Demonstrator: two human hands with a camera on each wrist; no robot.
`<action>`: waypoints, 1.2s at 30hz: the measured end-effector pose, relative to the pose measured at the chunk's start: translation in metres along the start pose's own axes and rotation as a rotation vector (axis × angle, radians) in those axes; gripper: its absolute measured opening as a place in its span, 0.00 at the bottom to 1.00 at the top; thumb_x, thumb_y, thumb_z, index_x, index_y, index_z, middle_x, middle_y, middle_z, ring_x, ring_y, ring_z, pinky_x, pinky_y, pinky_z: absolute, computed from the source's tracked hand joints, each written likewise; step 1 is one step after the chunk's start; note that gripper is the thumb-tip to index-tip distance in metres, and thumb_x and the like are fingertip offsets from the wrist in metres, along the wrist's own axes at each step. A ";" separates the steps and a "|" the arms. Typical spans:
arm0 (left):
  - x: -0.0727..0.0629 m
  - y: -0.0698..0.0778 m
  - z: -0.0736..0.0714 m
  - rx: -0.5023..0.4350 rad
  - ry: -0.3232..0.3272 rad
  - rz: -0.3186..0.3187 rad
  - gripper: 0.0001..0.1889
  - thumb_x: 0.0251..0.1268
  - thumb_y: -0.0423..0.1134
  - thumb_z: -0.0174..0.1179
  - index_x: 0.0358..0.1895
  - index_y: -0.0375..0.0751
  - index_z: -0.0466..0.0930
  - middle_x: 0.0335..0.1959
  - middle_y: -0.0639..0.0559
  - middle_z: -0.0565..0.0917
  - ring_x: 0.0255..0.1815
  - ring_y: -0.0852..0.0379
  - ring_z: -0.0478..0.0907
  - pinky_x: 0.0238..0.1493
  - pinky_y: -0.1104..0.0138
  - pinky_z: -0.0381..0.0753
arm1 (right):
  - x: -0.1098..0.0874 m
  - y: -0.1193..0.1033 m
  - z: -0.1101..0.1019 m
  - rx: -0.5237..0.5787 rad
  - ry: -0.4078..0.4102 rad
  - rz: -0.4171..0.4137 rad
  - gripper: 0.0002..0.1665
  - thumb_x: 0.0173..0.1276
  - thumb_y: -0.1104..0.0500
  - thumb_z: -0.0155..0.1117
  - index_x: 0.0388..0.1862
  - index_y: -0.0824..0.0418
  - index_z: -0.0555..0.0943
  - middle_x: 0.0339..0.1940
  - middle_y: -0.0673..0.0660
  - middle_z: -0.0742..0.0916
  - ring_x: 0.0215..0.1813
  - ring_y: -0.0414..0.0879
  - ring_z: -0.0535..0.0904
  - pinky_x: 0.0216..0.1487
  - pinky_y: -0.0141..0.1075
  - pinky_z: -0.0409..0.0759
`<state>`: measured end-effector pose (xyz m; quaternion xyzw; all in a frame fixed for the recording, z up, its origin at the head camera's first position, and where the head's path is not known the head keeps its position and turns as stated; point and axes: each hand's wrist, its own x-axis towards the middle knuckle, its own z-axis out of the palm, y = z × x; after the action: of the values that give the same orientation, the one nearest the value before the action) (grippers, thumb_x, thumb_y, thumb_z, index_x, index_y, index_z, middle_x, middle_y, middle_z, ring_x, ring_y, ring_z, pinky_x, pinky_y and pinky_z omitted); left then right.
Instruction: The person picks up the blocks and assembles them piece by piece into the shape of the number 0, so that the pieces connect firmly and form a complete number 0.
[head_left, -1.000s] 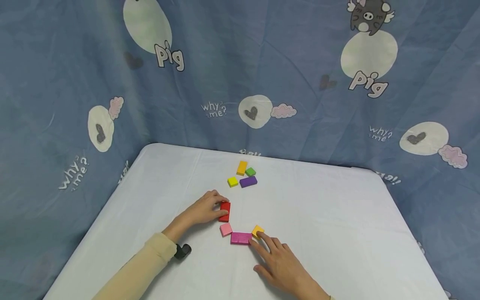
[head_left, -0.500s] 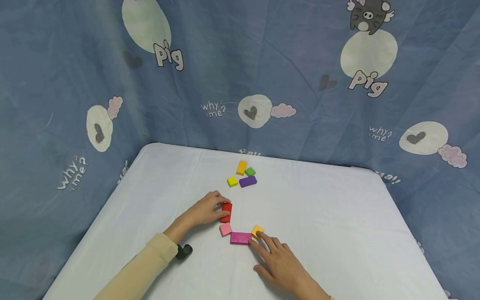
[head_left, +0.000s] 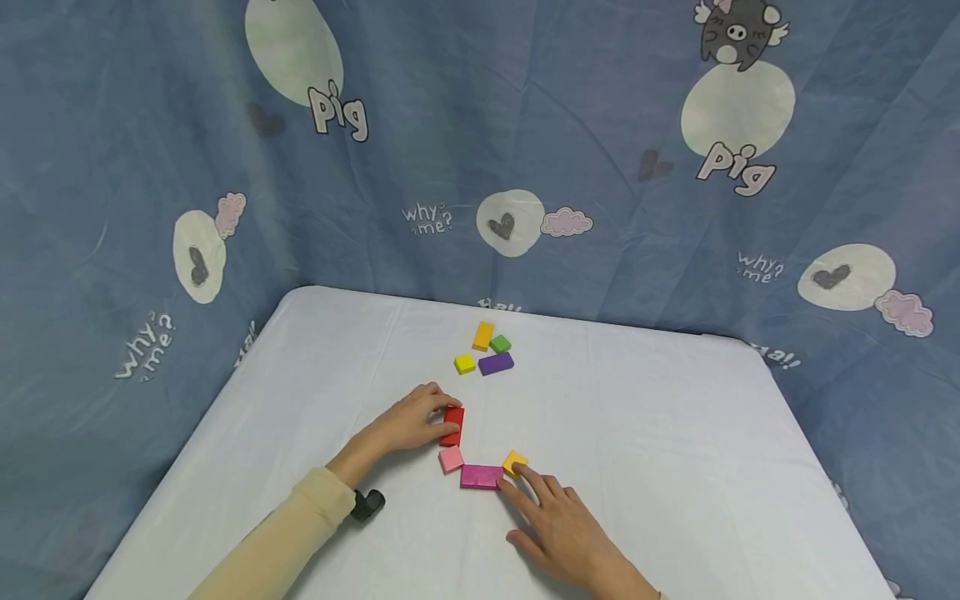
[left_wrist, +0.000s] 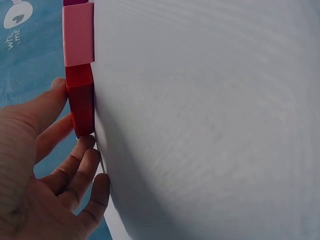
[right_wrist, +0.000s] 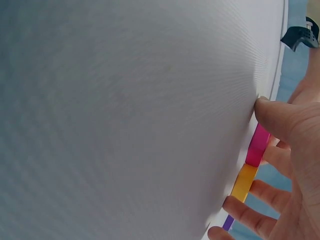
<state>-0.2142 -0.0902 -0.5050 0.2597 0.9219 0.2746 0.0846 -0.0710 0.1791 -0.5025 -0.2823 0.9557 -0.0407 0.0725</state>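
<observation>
My left hand [head_left: 411,418] pinches a red rectangular block [head_left: 452,417] between thumb and fingers on the white table. In the left wrist view the red block [left_wrist: 81,100] meets a pink square block [left_wrist: 79,35] end to end. That pink block [head_left: 451,458] touches the left corner of a magenta rectangular block [head_left: 480,477]. At the magenta block's right end sits a small orange block [head_left: 514,458]. My right hand [head_left: 558,529] lies with fingers spread, one fingertip at the magenta block and another on the orange block. Its thumb is held apart.
Farther back on the table [head_left: 637,400] lie a long orange block [head_left: 483,336], a green block [head_left: 501,343], a yellow block [head_left: 465,363] and a purple block [head_left: 497,363]. A blue printed cloth [head_left: 420,150] hangs behind the table.
My left hand has shifted the red block slightly to the right, over the pink block's far edge. My right hand has stayed in place.
</observation>
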 end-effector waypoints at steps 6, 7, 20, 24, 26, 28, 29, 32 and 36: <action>-0.001 0.000 0.000 0.000 -0.002 0.000 0.21 0.62 0.46 0.68 0.56 0.44 0.82 0.43 0.54 0.76 0.46 0.57 0.71 0.50 0.60 0.75 | -0.001 -0.001 0.000 -0.010 0.023 -0.010 0.40 0.70 0.35 0.55 0.77 0.43 0.59 0.74 0.54 0.64 0.63 0.51 0.69 0.54 0.50 0.76; -0.001 0.000 0.000 0.002 -0.001 0.001 0.21 0.62 0.46 0.68 0.56 0.44 0.82 0.44 0.54 0.76 0.46 0.57 0.71 0.50 0.60 0.75 | -0.001 0.000 0.000 -0.010 0.025 -0.011 0.40 0.70 0.35 0.55 0.77 0.43 0.59 0.74 0.54 0.64 0.63 0.51 0.69 0.53 0.50 0.76; -0.019 0.000 -0.006 0.017 0.018 -0.020 0.25 0.64 0.49 0.65 0.63 0.44 0.78 0.52 0.51 0.76 0.54 0.53 0.73 0.56 0.56 0.74 | 0.001 0.000 0.000 0.001 0.000 -0.001 0.41 0.70 0.35 0.55 0.78 0.42 0.58 0.75 0.54 0.64 0.63 0.51 0.69 0.55 0.51 0.76; -0.042 0.002 -0.008 0.037 0.030 0.022 0.22 0.66 0.47 0.63 0.62 0.45 0.79 0.57 0.49 0.75 0.59 0.49 0.72 0.59 0.51 0.72 | 0.001 0.000 0.000 0.001 0.003 -0.003 0.41 0.70 0.35 0.55 0.78 0.43 0.59 0.75 0.54 0.64 0.63 0.51 0.69 0.54 0.51 0.76; -0.054 0.005 -0.008 0.056 0.036 0.053 0.22 0.67 0.46 0.63 0.62 0.45 0.79 0.59 0.49 0.75 0.60 0.48 0.72 0.59 0.50 0.71 | 0.001 0.000 0.000 -0.004 0.004 0.001 0.41 0.69 0.35 0.55 0.78 0.43 0.58 0.75 0.54 0.64 0.63 0.51 0.69 0.55 0.51 0.76; -0.064 0.009 -0.007 0.087 0.034 0.091 0.22 0.67 0.47 0.62 0.62 0.45 0.79 0.60 0.50 0.75 0.61 0.49 0.71 0.59 0.50 0.70 | 0.001 0.000 0.000 -0.003 0.006 0.005 0.41 0.69 0.35 0.56 0.78 0.43 0.58 0.75 0.54 0.64 0.64 0.51 0.69 0.55 0.51 0.75; -0.068 0.012 -0.006 0.100 0.030 0.114 0.22 0.68 0.47 0.62 0.62 0.45 0.79 0.61 0.50 0.75 0.62 0.49 0.71 0.58 0.49 0.71 | 0.001 0.000 0.000 -0.003 0.007 0.007 0.41 0.69 0.35 0.56 0.78 0.42 0.58 0.75 0.54 0.64 0.63 0.51 0.69 0.55 0.51 0.75; -0.079 0.022 -0.003 0.135 0.000 0.163 0.23 0.68 0.49 0.61 0.63 0.45 0.78 0.64 0.51 0.74 0.64 0.50 0.70 0.58 0.48 0.71 | 0.001 0.000 0.000 0.002 0.016 0.001 0.41 0.70 0.35 0.56 0.78 0.43 0.59 0.75 0.54 0.64 0.63 0.51 0.69 0.55 0.51 0.75; -0.090 0.033 0.003 0.210 -0.038 0.216 0.26 0.68 0.51 0.60 0.66 0.47 0.76 0.66 0.51 0.72 0.66 0.52 0.69 0.58 0.50 0.71 | -0.001 -0.001 0.000 -0.002 0.041 -0.018 0.40 0.70 0.37 0.56 0.77 0.44 0.60 0.74 0.55 0.65 0.62 0.51 0.70 0.53 0.51 0.76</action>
<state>-0.1221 -0.1128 -0.4882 0.3702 0.9105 0.1790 0.0444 -0.0702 0.1789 -0.5028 -0.2899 0.9545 -0.0461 0.0522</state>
